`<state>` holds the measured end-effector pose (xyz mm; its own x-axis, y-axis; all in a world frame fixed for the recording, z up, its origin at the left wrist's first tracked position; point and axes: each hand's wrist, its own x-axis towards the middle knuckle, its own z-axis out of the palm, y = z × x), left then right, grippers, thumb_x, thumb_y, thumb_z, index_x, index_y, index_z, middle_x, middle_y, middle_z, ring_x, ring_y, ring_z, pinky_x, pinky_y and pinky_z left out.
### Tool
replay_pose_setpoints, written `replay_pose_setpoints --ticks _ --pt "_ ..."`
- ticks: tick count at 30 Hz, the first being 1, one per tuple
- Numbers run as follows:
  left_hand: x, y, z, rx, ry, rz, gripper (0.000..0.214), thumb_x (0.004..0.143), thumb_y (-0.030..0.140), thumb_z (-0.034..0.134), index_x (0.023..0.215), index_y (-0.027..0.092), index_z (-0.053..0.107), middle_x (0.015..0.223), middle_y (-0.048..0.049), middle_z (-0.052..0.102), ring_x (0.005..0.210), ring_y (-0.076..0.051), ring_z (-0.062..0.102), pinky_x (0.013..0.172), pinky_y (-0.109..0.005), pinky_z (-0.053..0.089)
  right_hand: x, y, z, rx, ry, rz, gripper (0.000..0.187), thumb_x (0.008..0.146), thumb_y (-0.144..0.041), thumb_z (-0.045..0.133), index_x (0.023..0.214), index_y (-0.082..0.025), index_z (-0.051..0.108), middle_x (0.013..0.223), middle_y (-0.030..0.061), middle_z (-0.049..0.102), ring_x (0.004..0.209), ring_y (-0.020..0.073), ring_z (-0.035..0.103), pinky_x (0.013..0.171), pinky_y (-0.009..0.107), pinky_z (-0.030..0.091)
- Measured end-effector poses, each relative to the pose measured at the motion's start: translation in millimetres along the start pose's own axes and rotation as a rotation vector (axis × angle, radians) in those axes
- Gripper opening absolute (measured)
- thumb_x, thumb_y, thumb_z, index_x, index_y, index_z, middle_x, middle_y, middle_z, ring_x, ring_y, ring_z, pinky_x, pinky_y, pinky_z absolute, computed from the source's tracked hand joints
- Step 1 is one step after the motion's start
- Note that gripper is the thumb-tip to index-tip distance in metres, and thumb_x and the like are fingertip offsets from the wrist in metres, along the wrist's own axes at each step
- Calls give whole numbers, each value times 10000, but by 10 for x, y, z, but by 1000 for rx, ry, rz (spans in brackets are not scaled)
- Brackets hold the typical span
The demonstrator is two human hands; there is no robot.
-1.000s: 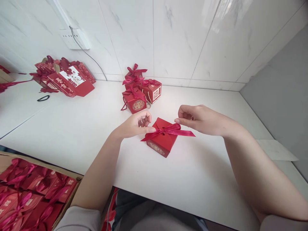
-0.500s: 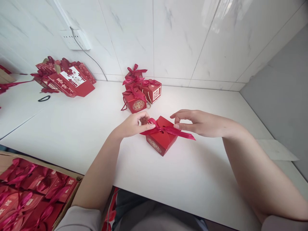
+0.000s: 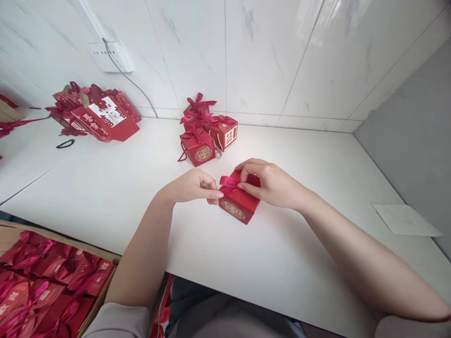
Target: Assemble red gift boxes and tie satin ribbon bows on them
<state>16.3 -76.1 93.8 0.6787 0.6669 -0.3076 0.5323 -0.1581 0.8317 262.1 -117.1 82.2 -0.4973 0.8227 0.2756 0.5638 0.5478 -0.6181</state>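
A red gift box (image 3: 237,210) with a gold round emblem on its front stands on the white table before me. A crimson ribbon (image 3: 229,183) lies across its top and forms a loop. From the right, my right hand (image 3: 269,184) reaches over the box, thumb and fingers closed on the ribbon near the middle of the lid, covering part of the top. At the box's left corner is my left hand (image 3: 193,188), thumb and fingers pinched together. Whatever they hold there is hidden.
Several finished-looking red boxes with bows (image 3: 200,152) stand behind. Red paper packages (image 3: 109,122) lean at the wall on the left, near a black loop (image 3: 65,144). A carton (image 3: 114,260) of red boxes stands lower left; white paper (image 3: 405,219) lies right.
The box has turned a little and shifted slightly right. My right hand has moved left over the lid to the ribbon's middle. My left hand has come down to the box's left corner.
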Motion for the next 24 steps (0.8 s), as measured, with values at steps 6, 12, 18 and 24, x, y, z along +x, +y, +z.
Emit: replay_pose_setpoints --ticks 6,12,18,24 --pt "49 -15 51 -108 34 -11 266 824 438 676 823 173 711 938 -62 751 890 -164 679 758 -259 541 -7 -50 51 -188 121 131 117 871 -230 564 763 -199 532 1171 119 611 1092 295 551 859 416 464" --pt "70 -25 92 -147 -104 -50 286 803 459 698 876 185 737 973 -69 753 921 -178 694 792 -271 556 -112 -9 -373 -57 -48 278 229 958 -428 454 988 -249 594 1137 58 637 989 257 596 799 386 470" --pt "83 -13 107 -151 -127 -78 317 807 486 684 903 191 746 984 -83 758 916 -193 715 802 -287 559 -142 156 -558 -19 -251 326 254 903 -505 535 1028 -303 626 1169 28 630 1033 280 585 851 424 457" --pt "117 20 162 -188 -62 -125 404 829 545 633 894 169 767 958 -111 762 890 -211 723 786 -302 561 -81 151 -522 143 -320 325 282 895 -530 554 911 -269 660 1274 14 604 1092 268 575 901 399 458"
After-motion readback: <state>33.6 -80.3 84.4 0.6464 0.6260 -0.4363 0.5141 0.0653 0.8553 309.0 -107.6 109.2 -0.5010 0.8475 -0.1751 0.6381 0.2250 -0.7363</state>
